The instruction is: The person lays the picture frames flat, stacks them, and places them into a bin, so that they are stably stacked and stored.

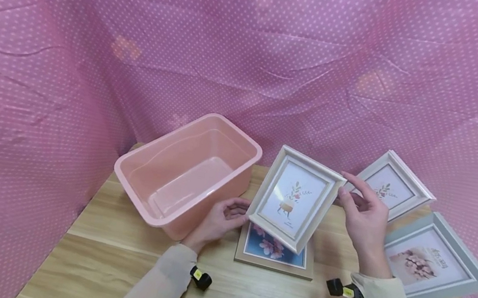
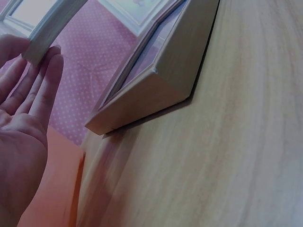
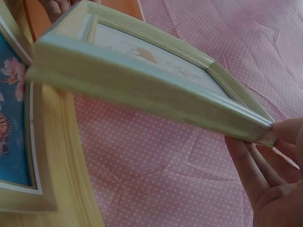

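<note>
A cream picture frame point(image 1: 294, 198) with a potted-plant print is held tilted above the table by both hands. My left hand point(image 1: 221, 218) pinches its lower left corner; in the left wrist view the thumb and fingers meet at that corner. At the opposite, upper right corner, my right hand point(image 1: 365, 219) pinches the frame between thumb and fingers, as the right wrist view also shows. Beneath it a wooden-edged picture frame point(image 1: 272, 268) with pink blossoms on blue lies on the table, partly covered from the head camera by the held frame.
Left of the hands stands a pink plastic tub point(image 1: 187, 182), with nothing visible inside. To the right are a white picture frame point(image 1: 411, 175) and a grey-green picture frame point(image 1: 435, 266). Pink dotted cloth point(image 1: 252, 58) hangs behind the wooden table point(image 1: 110, 264).
</note>
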Demonstrator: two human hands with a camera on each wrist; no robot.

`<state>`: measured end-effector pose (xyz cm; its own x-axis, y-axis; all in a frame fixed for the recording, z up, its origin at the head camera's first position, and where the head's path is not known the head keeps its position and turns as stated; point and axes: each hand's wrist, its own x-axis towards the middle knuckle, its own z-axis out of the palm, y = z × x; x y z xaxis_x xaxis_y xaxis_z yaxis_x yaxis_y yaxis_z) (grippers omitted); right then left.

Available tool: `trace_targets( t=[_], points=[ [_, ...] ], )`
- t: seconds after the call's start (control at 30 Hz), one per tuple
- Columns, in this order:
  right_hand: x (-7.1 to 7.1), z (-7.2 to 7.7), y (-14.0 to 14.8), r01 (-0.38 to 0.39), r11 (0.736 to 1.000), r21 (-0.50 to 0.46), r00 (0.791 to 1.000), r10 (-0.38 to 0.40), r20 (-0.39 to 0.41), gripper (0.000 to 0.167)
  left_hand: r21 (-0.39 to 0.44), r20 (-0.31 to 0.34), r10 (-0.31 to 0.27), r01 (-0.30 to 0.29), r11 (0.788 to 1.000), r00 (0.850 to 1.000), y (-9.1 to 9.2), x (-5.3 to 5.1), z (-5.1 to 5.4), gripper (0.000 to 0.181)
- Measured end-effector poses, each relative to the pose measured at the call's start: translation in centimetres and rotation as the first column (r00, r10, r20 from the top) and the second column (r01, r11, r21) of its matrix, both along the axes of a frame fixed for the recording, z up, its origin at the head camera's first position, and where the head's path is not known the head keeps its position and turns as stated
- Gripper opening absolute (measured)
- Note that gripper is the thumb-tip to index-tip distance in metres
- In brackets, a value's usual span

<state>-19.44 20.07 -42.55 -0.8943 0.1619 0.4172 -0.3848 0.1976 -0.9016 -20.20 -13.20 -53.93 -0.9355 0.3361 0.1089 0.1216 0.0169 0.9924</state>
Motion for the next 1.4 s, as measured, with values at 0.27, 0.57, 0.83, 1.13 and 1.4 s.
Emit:
trace_targets(
  t=[0.27, 0.57, 0.83, 1.13, 1.4],
  points=[
    [0.4, -1.0, 0.5, -0.048, 0.990, -0.132, 0.998, 0.043, -0.043, 0.033, 0.080, 0.042, 0.071, -0.075, 0.994, 0.997, 0.3, 0.4, 0.2, 0.043],
    [1.3, -2.0, 1.5, -0.070, 0.980, -0.186, 0.998, 0.068, -0.015, 0.034, 0.160, 0.069, 0.192, -0.201, 0.967, 0.979, 1.5, 1.0, -0.1, 0.037],
    [2.1, -2.9, 1.8, -0.004, 0.974, -0.227, 0.999, 0.014, 0.041, 0.032, 0.228, 0.017, 0.254, -0.251, 0.941, 0.967, 2.2, 0.9, -0.6, 0.033],
    [2.8, -4.1, 2.3, 0.108, 0.984, -0.140, 0.990, -0.093, 0.107, 0.028, 0.187, 0.030, 0.323, -0.323, 0.928, 0.946, 2.3, 0.9, -0.4, 0.034],
    [3.8, -5.3, 2.9, 0.109, 0.993, -0.053, 0.989, -0.103, 0.107, 0.026, 0.157, 0.121, 0.410, -0.425, 0.892, 0.904, 2.8, 0.9, -0.3, 0.033]
  ],
)
